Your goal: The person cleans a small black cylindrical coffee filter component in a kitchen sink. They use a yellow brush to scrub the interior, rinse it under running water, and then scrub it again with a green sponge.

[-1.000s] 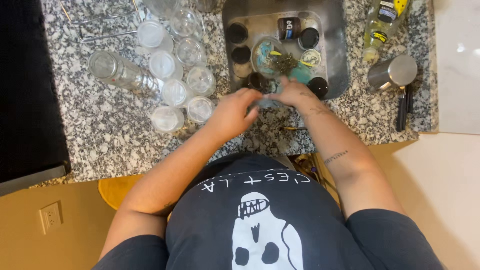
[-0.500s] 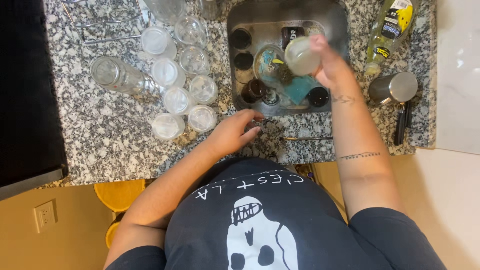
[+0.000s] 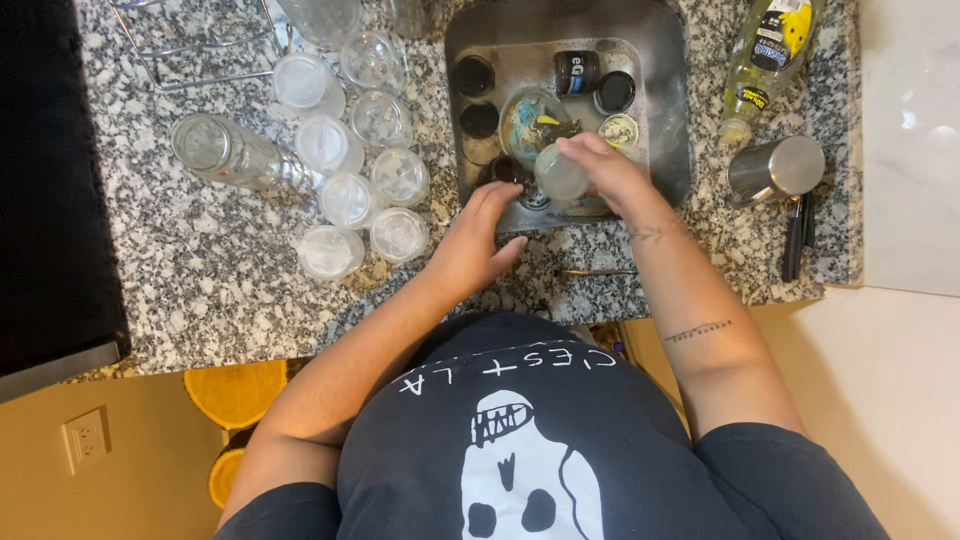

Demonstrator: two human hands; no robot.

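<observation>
**Observer:** Fingers [image 3: 585,152] of the right hand [image 3: 610,175] are wrapped round a small clear glass jar [image 3: 560,175], gripping it from above over the sink [image 3: 668,110], near its front wall.

**Recorder:** Left hand?

**Observer:** Left hand [image 3: 475,240] sits at the sink's front-left edge, fingers loosely spread and reaching over the rim; nothing held that I can see. Fingertips are close to a dark round lid [image 3: 508,168] inside the basin; whether they touch it, cannot tell.

**Recorder:** Contents of the sink?

**Observer:** Metal basin holding a teal dish [image 3: 522,118] with scraps on it, just behind the jar. Around that: several dark lids [image 3: 473,76] along the left side, a dark jar lying on its side [image 3: 577,70] at the back, another dark lid [image 3: 614,92] beside it, and a pale patterned lid [image 3: 619,130] just right of the dish.

**Recorder:** Counter, left side?

**Observer:** Speckled granite counter [image 3: 200,260]. A cluster of clear jars [image 3: 350,200] standing mouth-down, close together, some touching. A taller glass bottle [image 3: 230,153] lies on its side left of them. A wire rack [image 3: 190,45] sits at the back corner.

**Recorder:** Right side?

**Observer:** Yellow dish-soap bottle [image 3: 765,50] lying flat. Below it a steel cup [image 3: 778,168] on its side, and black-handled utensils [image 3: 795,235] just beside that.
</observation>
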